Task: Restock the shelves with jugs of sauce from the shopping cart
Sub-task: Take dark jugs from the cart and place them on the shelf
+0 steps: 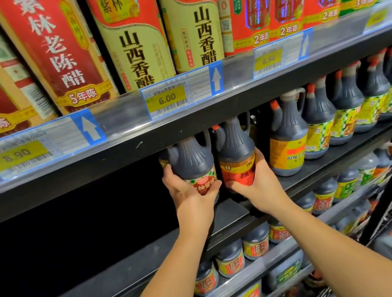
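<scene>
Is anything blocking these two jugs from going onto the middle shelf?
Nothing visible does. Behind and left of the left jug and right jug the shelf shows only dark space; the yellow-label jug stands to their right.

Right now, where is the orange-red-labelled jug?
Head view, mid-frame: the orange-red-labelled jug is held by the right hand at the front of the middle shelf, between the checked-label jug in the left hand and a yellow-labelled jug.
</scene>
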